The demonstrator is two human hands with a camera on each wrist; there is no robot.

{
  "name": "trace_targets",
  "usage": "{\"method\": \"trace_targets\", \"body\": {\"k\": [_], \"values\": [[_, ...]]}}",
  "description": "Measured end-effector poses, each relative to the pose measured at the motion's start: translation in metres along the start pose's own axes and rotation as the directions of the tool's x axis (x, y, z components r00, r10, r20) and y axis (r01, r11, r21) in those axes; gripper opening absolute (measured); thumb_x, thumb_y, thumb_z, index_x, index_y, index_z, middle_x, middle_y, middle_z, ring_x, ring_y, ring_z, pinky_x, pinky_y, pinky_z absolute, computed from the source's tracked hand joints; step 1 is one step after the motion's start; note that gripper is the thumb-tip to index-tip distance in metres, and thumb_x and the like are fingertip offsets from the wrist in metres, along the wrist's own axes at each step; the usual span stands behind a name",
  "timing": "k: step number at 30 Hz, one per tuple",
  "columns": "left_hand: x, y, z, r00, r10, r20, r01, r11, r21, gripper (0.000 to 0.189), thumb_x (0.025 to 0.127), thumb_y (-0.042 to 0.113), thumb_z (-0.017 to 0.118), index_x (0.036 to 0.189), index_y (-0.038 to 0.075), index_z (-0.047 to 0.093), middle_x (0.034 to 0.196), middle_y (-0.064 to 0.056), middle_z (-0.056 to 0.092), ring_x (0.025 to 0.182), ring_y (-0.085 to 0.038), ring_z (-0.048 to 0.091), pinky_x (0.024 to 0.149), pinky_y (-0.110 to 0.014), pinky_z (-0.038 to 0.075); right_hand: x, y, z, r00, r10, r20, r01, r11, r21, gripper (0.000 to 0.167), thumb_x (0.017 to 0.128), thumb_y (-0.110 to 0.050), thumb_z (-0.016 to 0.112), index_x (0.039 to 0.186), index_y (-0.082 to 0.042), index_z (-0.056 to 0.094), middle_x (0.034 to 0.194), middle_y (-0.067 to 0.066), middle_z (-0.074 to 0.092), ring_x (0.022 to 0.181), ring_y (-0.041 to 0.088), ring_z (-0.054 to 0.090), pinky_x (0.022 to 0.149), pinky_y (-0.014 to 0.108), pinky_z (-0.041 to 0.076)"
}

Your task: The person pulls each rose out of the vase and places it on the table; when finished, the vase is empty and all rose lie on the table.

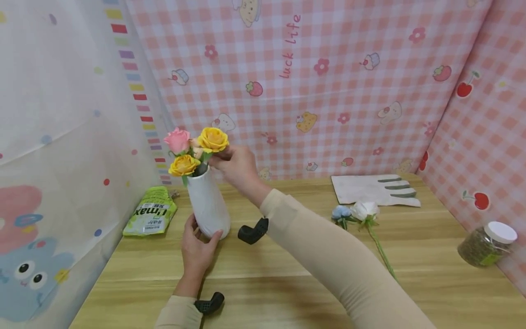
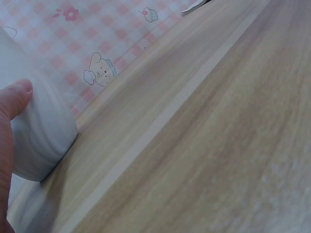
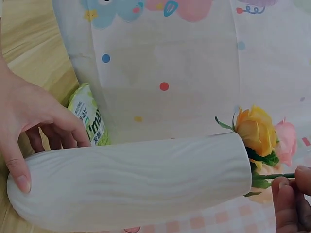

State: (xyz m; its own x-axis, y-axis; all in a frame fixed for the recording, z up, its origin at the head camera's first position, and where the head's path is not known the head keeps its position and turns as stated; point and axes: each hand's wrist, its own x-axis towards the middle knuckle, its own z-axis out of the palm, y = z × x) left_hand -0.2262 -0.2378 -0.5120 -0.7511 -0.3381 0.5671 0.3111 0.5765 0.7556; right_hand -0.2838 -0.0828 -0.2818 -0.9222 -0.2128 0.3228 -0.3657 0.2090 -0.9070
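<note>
A white ribbed vase stands at the left of the wooden table. My left hand holds it low down, thumb on one side and fingers on the other; in the left wrist view the thumb lies against its wall. At the mouth, my right hand pinches the green stem of a yellow rose, seen close up in the right wrist view. A pink rose, a second yellow rose and a peach flower partly hidden behind them rise from the vase.
Left of the vase lies a green snack bag. On the right are a blue flower and a white flower with a long stem. A white glove lies behind them. A lidded jar stands at the right edge.
</note>
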Motion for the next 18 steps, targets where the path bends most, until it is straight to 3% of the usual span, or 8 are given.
{"method": "trace_targets", "body": {"k": [8,15,18], "values": [[0.001,0.001,0.001,1.0,0.0,0.012,0.0,1.0,-0.005,0.084,0.073,0.02,0.085,0.14,0.001,0.039,0.131,-0.019,0.051,0.119,-0.029,0.052,0.096,-0.044,0.049,0.002,-0.002,-0.002,0.999,-0.037,0.005,0.037,0.999,0.038,0.02,0.088,-0.024,0.071,0.106,-0.016,0.074,0.098,-0.007,0.072,0.091,0.002,0.064,0.079,0.021,0.055],[0.002,0.001,0.0,1.0,0.005,0.012,-0.005,1.0,-0.005,0.084,0.073,0.02,0.086,0.14,0.0,0.039,0.13,-0.02,0.051,0.118,-0.03,0.052,0.095,-0.045,0.05,0.003,-0.004,-0.012,0.998,-0.056,-0.029,0.062,0.967,0.247,0.022,0.088,-0.021,0.071,0.106,-0.008,0.072,0.095,0.0,0.071,0.086,0.012,0.067,0.077,0.023,0.056],[0.002,0.0,-0.001,1.0,0.006,0.009,-0.006,1.0,-0.001,0.084,0.073,0.02,0.086,0.14,0.0,0.039,0.13,-0.02,0.051,0.118,-0.03,0.052,0.095,-0.044,0.05,0.003,-0.006,-0.016,0.995,-0.077,-0.057,0.09,0.954,0.286,0.022,0.088,-0.019,0.071,0.104,-0.005,0.072,0.094,0.003,0.072,0.086,0.018,0.068,0.074,0.028,0.058]]}}
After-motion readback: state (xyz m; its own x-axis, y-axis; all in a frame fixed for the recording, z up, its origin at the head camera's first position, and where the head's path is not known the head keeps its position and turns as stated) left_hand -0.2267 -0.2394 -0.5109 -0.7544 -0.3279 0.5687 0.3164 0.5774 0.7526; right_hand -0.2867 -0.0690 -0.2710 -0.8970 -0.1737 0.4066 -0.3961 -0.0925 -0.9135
